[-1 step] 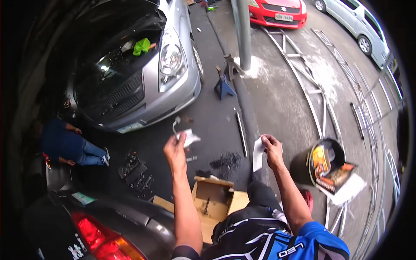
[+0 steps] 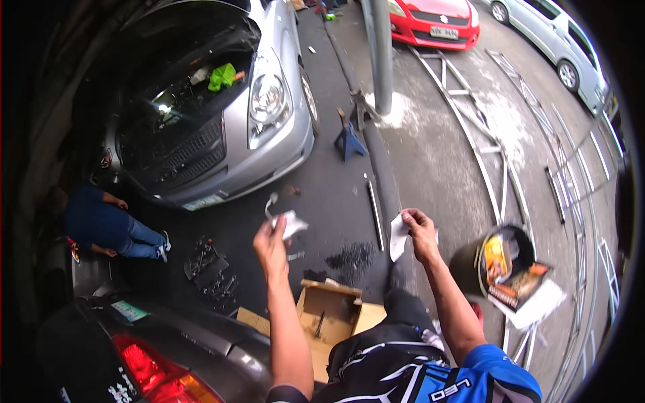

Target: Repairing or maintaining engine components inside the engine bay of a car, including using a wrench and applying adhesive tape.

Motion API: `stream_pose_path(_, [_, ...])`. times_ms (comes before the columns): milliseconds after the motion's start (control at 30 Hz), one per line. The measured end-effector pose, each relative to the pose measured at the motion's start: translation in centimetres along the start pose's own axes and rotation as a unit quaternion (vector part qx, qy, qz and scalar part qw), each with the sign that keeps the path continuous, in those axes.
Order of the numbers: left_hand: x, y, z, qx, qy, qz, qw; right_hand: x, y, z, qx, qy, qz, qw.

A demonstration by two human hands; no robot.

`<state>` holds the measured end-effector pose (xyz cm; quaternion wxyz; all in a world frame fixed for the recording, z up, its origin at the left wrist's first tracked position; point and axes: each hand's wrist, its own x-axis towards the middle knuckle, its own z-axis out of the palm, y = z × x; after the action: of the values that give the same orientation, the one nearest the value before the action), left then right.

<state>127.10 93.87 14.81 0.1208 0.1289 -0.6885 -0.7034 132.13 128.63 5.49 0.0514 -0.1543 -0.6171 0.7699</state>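
Observation:
My left hand (image 2: 271,250) is closed, pinching a crumpled white piece of paper or tissue (image 2: 293,224) between thumb and fingers. A thin pale curved piece with a rounded end (image 2: 271,203) shows just beyond those fingertips; whether it is in the hand or on the ground I cannot tell. Over to the right, my right hand (image 2: 421,234) grips another white piece of paper or tissue (image 2: 398,239), which hangs from its fingers. Both hands are raised in front of me, apart from each other. Below them an opened cardboard box (image 2: 371,318) holds a slim dark item (image 2: 320,324).
A silver car (image 2: 289,151) with its hood up stands ahead; a dark car's rear (image 2: 222,339) is close at left. A person (image 2: 101,221) is low between them. A black bucket (image 2: 463,269) stands right, near metal frames (image 2: 494,171). A blue jack stand (image 2: 350,144) is ahead.
The hanging paper in my right hand has tilted and looks shorter. My left hand is slightly lower in view, still holding its white piece. The whole view has shifted a little.

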Motion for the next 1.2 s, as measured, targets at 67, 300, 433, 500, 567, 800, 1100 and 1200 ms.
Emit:
stream_pose_path(67, [2.0,-1.6,-1.7,-0.007,0.028,-0.010,1.000,5.7,-5.0,2.7,-0.061,-0.070,-0.053,0.994])
stream_pose_path(300, [3.3,-6.6,-13.5,0.110,0.218,-0.075,0.967,25.5,-14.1,13.7,-0.130,-0.158,-0.149,0.968])
stream_pose_path(433, [4.3,-10.1,-17.6,0.099,0.325,-0.129,0.931,34.6,-17.0,23.4,-0.077,-0.165,-0.162,0.970])
stream_pose_path(500, [5.0,-16.3,-21.9,0.111,0.355,-0.105,0.922,39.5,-18.3,29.8,-0.050,-0.175,-0.205,0.962])
stream_pose_path(567, [10.9,-18.7,-22.9,0.176,0.359,-0.167,0.901,45.4,-19.2,34.9,-0.051,-0.160,-0.266,0.949])
stream_pose_path(800, [37.7,-11.4,-26.1,0.260,0.269,-0.072,0.924,58.9,-25.1,54.3,0.031,-0.118,-0.325,0.938])
stream_pose_path(1100, [55.9,-1.4,-30.3,0.306,0.309,-0.073,0.898,78.4,-33.5,65.4,0.168,-0.239,-0.268,0.918])
stream_pose_path(1200, [56.6,-3.4,-31.8,0.335,0.353,-0.080,0.870,84.8,-38.5,67.7,0.160,-0.287,-0.264,0.907])
